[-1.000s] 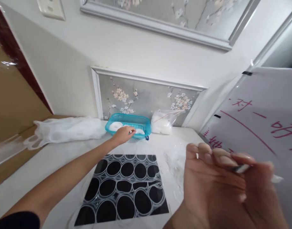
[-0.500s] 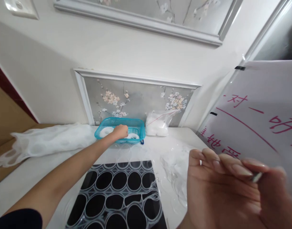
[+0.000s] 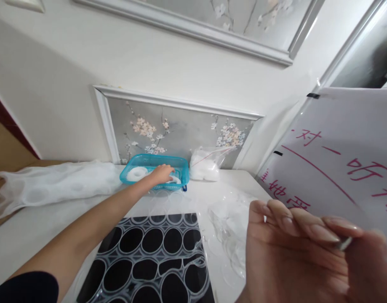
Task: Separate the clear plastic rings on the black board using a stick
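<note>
- The person's left hand (image 3: 161, 173) is inside the blue basket (image 3: 155, 156), fingers curled over the white ring (image 3: 174, 180) at its right end; whether they grip it cannot be told.
- The right hand (image 3: 294, 252) is raised near the camera, palm showing, fingers bent and thumb pressed in, pinching a small metallic piece (image 3: 344, 244) that is mostly hidden.
- As for progress, the basket holds at least two rings, the other white ring (image 3: 130, 174) lying at its left end; the hand hides any between them.
- Below the basket, a clear lattice sheet (image 3: 132, 261) lies over a black board (image 3: 152, 240). Most of its cells look whole, but near the right edge some are pulled narrow and the web looks bunched. Judging by that, this part remains uneven.
- Crumpled clear film (image 3: 233, 231) lies right of the board; a white perforated bundle (image 3: 67, 181) lies left of the basket.
- Just right of the basket is a zip bag (image 3: 206, 166) with white contents, a red line along its seal and no readable label.
- Farther right, a white board (image 3: 354, 118) bears reddish handwriting: "对一听" above, "她爱" below, the rest cut off. No brand can be read.
</note>
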A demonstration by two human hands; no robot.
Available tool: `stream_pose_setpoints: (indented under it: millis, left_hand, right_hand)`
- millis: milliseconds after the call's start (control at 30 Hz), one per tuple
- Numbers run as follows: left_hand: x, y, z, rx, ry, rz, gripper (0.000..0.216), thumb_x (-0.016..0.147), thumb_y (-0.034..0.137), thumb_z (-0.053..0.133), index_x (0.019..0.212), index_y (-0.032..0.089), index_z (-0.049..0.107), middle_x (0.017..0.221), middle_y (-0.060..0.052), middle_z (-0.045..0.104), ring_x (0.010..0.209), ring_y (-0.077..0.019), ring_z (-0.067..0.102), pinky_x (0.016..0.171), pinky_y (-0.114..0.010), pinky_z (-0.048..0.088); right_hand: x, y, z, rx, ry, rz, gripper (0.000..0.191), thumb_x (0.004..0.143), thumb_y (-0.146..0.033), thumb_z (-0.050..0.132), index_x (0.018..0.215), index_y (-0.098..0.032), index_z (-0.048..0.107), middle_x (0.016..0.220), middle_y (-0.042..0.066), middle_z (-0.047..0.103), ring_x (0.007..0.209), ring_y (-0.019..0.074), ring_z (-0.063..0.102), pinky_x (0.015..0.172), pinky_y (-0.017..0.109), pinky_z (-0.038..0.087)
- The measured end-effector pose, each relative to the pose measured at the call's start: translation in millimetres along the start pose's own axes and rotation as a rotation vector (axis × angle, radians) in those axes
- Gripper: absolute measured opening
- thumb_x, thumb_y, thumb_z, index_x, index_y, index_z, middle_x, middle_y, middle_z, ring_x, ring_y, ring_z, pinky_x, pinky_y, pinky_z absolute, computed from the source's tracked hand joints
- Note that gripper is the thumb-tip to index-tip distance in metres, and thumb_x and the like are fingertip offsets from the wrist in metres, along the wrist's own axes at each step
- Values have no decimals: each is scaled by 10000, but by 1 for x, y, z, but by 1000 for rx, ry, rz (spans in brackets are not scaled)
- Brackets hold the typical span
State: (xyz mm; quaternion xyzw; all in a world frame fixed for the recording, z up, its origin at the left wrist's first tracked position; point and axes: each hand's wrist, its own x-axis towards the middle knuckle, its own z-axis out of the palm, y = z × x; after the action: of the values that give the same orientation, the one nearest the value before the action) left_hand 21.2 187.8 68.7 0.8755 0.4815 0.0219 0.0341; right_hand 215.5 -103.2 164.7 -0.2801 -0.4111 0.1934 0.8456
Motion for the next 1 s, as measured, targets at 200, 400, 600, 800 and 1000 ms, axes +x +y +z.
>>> stream_pose_setpoints:
  millis: [200,400,600,800,1000]
  left_hand:
    - [21,9,4,-83,-117,157,478,718,62,683,1138,279,760,1263,-45,726,1176,-254,656,990,-313,468]
    - [41,12,6,-98,-208,150,254,655,90,711,826,245,816,960,-69,800,960,-267,713,825,-318,498]
    - [41,8,2,-58,-240,91,190,663,132,733,815,221,803,900,-86,787,944,-297,700,815,-339,487]
    - [38,11,5,-51,-300,60,125,849,262,741,921,160,733,975,-74,746,967,-234,688,894,-386,525]
    - [40,12,8,-126,-283,72,166,883,305,728,944,151,722,1005,-68,740,975,-226,691,910,-391,543]
  right_hand:
    - [1,3,7,-1,50,-41,313,975,-474,452,831,-390,717,689,20,591,864,270,646,909,529,500]
    - [1,6,2,-96,66,-28,296,946,-538,479,820,-444,730,662,37,589,834,301,641,874,561,502]
    - [0,-10,14,77,65,47,227,943,-433,570,807,-360,737,540,-11,499,721,245,623,858,475,485]
    - [3,-9,11,152,-14,49,207,959,-422,578,843,-376,743,519,-37,489,651,204,559,798,402,458]
    - [3,-6,8,113,12,71,201,940,-440,593,800,-378,723,488,-40,395,645,215,543,757,393,449]
